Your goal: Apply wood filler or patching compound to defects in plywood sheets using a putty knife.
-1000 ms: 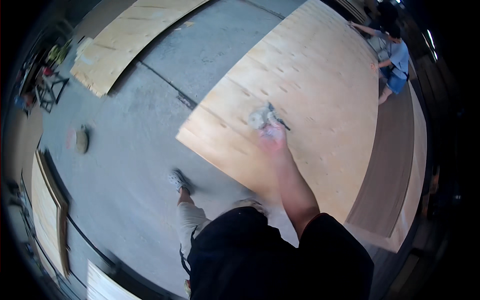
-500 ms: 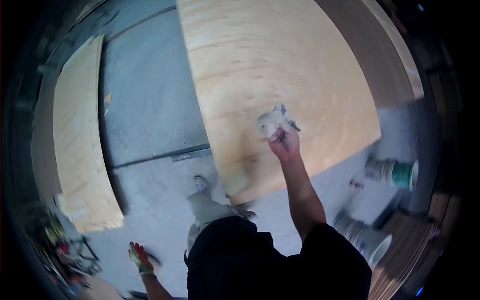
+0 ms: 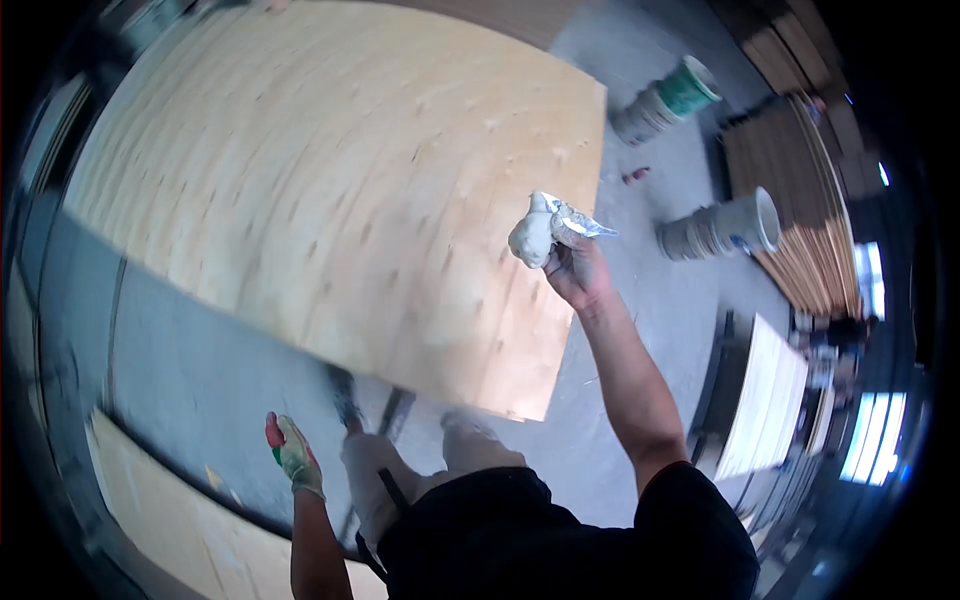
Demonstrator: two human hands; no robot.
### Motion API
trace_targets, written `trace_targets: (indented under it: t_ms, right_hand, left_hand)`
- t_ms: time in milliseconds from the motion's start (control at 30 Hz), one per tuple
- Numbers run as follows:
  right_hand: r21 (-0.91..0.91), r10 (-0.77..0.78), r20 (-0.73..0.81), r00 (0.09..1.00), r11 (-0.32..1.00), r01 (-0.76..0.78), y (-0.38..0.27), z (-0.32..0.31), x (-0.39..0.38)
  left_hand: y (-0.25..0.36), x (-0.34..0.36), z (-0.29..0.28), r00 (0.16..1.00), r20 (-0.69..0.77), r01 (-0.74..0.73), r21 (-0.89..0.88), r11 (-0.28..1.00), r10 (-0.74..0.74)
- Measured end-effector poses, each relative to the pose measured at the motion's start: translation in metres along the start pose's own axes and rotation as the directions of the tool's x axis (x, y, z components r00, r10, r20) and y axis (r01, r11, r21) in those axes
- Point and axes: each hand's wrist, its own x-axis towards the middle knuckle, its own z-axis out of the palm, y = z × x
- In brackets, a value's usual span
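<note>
My right hand [image 3: 578,275], bare, is closed on a putty knife [image 3: 588,224] with a silvery blade; its handle is hidden in my grip. A thick lump of off-white putty [image 3: 532,238] clings to it. I hold them above the near right part of a large pale plywood sheet [image 3: 330,190]. My left hand [image 3: 296,458] wears a pale green glove with red on the fingers. It hangs beside my legs, apart from the sheet's near edge, fingers loosely extended and holding nothing.
Stacked buckets [image 3: 668,102] and more buckets [image 3: 720,226] lie on the floor to the right. Beyond are a stack of boards [image 3: 795,200] and a pale panel pile [image 3: 765,400]. Another plywood piece [image 3: 170,510] lies lower left. Another person's hand [image 3: 275,5] touches the far edge.
My view has turned rightward, so the plywood sheet now stretches across to the left and the buckets sit higher. My right hand still holds the putty knife; my left hand has come up in view.
</note>
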Motion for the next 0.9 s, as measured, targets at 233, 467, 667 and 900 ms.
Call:
trace_targets:
  t_ms: [233,467,667,900]
  right_hand:
    - [-0.371,-0.160,-0.164,0.973,0.924,0.089,0.006,0.036,0.000]
    - [-0.707,-0.276,-0.373,0.886,0.702,-0.079,0.013,0.025,0.137]
    - [-0.605,-0.261,-0.495,0.829,0.788,-0.113,0.054,-0.093,0.290]
    - [-0.985,-0.331,-0.112,0.937,-0.091,-0.150,0.074,-0.082,0.319]
  left_hand:
    - [0.051,0.183,0.180,0.692,0.465,-0.687,0.658,0.306,0.552]
    - [0.072,0.247,0.380,0.880,0.125,-0.156,0.987,0.030,0.457]
    - [0.060,0.250,0.395,0.681,0.210,0.024,0.951,-0.307,0.702]
    - [0.060,0.264,0.391,0.719,0.202,-0.002,0.957,-0.289,0.665]
